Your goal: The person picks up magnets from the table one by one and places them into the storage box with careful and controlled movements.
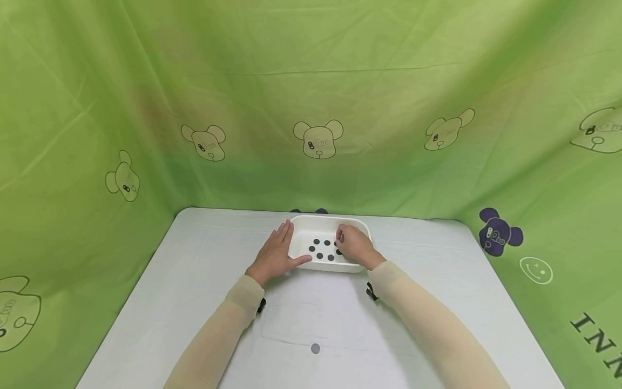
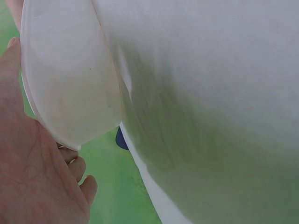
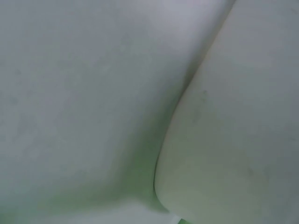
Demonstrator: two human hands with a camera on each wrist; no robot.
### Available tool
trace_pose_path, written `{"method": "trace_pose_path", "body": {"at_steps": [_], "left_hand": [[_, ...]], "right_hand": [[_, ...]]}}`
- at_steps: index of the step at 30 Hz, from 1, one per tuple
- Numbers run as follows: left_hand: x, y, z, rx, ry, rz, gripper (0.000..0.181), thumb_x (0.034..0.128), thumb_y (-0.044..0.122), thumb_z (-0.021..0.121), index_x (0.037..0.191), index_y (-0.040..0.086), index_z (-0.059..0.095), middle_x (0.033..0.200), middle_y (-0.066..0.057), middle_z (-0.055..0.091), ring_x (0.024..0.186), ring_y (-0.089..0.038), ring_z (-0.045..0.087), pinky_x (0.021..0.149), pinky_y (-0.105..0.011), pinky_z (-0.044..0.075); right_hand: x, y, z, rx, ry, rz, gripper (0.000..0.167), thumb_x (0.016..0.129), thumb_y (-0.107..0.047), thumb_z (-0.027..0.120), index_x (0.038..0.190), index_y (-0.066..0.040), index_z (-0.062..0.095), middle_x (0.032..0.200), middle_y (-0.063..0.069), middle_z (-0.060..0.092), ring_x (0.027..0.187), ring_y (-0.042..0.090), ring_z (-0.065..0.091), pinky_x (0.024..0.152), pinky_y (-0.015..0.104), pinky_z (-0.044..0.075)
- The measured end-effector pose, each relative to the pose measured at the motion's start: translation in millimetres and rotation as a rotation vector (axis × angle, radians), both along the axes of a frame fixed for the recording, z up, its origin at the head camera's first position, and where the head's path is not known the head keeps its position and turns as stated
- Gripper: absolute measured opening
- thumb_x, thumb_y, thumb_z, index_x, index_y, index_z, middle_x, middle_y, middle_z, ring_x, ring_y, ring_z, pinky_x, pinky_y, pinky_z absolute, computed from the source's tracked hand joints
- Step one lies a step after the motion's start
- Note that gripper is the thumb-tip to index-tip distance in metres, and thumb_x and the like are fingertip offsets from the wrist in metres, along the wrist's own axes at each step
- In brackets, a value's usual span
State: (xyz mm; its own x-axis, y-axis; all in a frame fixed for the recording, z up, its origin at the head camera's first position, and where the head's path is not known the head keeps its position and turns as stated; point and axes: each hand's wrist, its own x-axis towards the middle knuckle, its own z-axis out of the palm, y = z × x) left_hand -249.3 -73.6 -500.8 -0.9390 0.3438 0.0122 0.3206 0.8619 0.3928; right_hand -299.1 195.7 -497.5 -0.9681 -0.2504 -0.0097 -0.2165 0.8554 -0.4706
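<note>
A white plastic basin stands near the table's back edge, with several dark round discs spread on its floor. My left hand rests against the basin's left side, fingers extended along the wall and thumb on the front rim. In the left wrist view that hand lies beside the basin's outer wall. Over the right part of the basin is my right hand, its fingers bent above the discs; whether they pinch one is hidden. Only the basin's outside shows in the right wrist view.
The white table has green curtains with bear prints behind and at both sides. One round grey spot is on the table nearer to me. Black straps sit by both wrists.
</note>
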Motion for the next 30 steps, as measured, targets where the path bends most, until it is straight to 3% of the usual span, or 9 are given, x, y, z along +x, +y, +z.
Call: {"method": "trace_pose_path", "body": {"at_steps": [14, 22, 30], "left_hand": [[1.2, 1.0, 3.5, 0.013, 0.004, -0.005, 0.117, 0.0966, 0.076, 0.06, 0.172, 0.003, 0.009, 0.181, -0.013, 0.005, 0.167, -0.028, 0.007, 0.136, -0.041, 0.008], [1.1, 0.7, 1.9, 0.004, -0.002, 0.0, 0.119, 0.0959, 0.079, 0.059, 0.172, 0.004, 0.007, 0.181, -0.013, 0.004, 0.167, -0.029, 0.006, 0.135, -0.04, 0.005], [1.1, 0.6, 1.7, 0.012, 0.003, -0.007, 0.119, 0.0959, 0.078, 0.059, 0.172, 0.004, 0.007, 0.181, -0.013, 0.004, 0.167, -0.03, 0.008, 0.136, -0.041, 0.006]], "right_hand": [[14.0, 2, 11.6, -0.054, 0.061, 0.038, 0.005, 0.101, -0.013, 0.068, 0.103, -0.01, 0.066, 0.096, 0.005, 0.067, 0.08, 0.019, 0.059, 0.072, 0.036, 0.053], [31.9, 0, 19.8, -0.088, 0.12, 0.073, 0.006, 0.1, -0.013, 0.07, 0.105, -0.009, 0.068, 0.1, 0.005, 0.069, 0.087, 0.019, 0.063, 0.079, 0.039, 0.057], [58.6, 0, 26.7, -0.138, 0.179, 0.125, 0.006, 0.099, -0.011, 0.073, 0.103, -0.009, 0.069, 0.099, 0.003, 0.066, 0.084, 0.016, 0.058, 0.075, 0.033, 0.053]]}}
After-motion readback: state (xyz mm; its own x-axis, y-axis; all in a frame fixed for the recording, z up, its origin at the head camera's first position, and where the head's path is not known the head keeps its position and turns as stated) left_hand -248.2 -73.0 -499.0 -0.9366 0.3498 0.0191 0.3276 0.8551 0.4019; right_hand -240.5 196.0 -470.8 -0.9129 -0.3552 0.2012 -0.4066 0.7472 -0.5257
